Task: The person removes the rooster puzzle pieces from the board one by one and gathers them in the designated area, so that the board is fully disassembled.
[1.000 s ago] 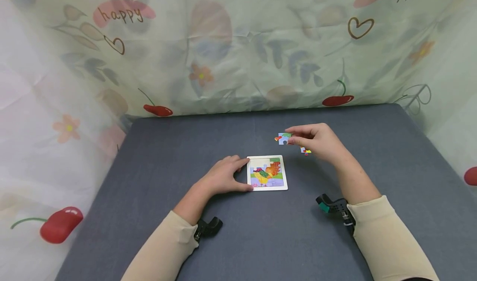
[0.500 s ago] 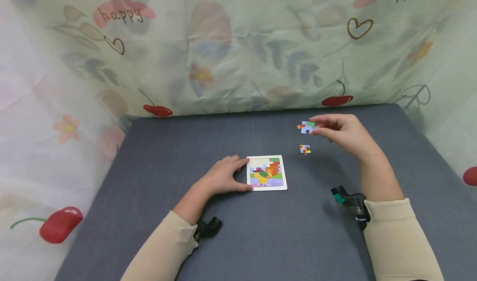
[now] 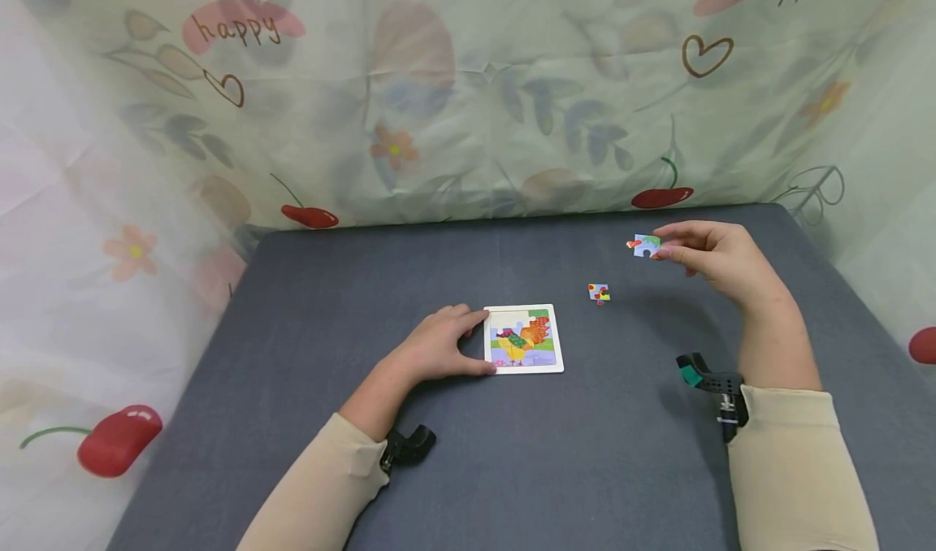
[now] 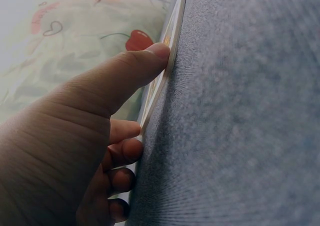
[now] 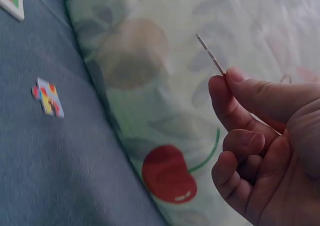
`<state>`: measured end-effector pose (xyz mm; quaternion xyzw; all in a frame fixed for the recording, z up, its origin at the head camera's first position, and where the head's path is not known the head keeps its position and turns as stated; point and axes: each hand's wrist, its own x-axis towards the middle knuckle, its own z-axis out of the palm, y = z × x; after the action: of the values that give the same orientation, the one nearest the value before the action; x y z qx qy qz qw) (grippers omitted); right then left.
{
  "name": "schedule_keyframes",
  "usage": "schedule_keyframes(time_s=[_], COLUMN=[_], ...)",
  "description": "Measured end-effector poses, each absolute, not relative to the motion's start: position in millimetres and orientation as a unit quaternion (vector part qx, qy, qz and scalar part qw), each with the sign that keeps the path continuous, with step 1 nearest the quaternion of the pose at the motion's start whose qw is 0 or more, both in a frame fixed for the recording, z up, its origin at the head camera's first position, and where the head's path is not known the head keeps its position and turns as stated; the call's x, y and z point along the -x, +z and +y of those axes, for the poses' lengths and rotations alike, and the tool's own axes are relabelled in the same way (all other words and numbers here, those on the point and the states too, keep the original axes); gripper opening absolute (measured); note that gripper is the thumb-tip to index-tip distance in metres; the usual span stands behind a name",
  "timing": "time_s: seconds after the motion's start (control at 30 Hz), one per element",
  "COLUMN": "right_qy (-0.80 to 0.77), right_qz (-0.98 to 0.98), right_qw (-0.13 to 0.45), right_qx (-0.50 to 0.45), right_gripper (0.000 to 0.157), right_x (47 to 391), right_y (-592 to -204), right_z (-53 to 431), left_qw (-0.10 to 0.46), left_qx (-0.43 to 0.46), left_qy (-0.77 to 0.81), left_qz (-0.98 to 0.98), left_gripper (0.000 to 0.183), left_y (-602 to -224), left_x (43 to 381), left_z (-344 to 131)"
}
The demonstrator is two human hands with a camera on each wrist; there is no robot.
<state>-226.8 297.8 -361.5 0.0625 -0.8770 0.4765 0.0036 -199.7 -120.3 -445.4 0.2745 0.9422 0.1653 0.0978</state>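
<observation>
In the head view my left hand [image 3: 440, 346] rests at the left side of a small white-framed jigsaw puzzle [image 3: 559, 348] with a rooster picture. Its thumb touches the near left corner and its index finger the far left one. The upper left of the puzzle shows bare backing. My right hand [image 3: 720, 257] pinches a blue and green puzzle piece [image 3: 645, 246] by one side, above the table. Edge-on, the held piece [image 5: 210, 54] shows as a thin strip in the right wrist view. A loose puzzle piece [image 3: 599, 292] lies right of the frame.
A dark grey cloth covers the table [image 3: 512, 470]. Behind it hangs a printed curtain [image 3: 453, 128] with cherries and hearts, meeting the table's far edge. Each wrist wears a black camera mount, such as the right mount [image 3: 712, 384].
My right hand has moved to the right and slightly away with the pinched piece, uncovering the loose one on the table. The left hand and the frame have stayed in place.
</observation>
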Motion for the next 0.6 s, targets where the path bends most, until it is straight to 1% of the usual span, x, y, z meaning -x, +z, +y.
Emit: schedule_keyframes(time_s=[0.27, 0.6], right_qy=[0.461, 0.448], right_qz=[-0.886, -0.89], right_qw=[-0.029, -0.084], right_qx=[-0.032, -0.009], right_gripper=[0.052, 0.054], right_x=[234, 241], right_y=[-380, -404], right_z=[320, 335], left_qw=[0.097, 0.097], left_qx=[-0.275, -0.277], left_qy=[0.166, 0.163], left_qz=[0.942, 0.942], left_gripper=[0.092, 0.092], left_y=[-446, -447], left_x=[200, 200], left_z=[-121, -120])
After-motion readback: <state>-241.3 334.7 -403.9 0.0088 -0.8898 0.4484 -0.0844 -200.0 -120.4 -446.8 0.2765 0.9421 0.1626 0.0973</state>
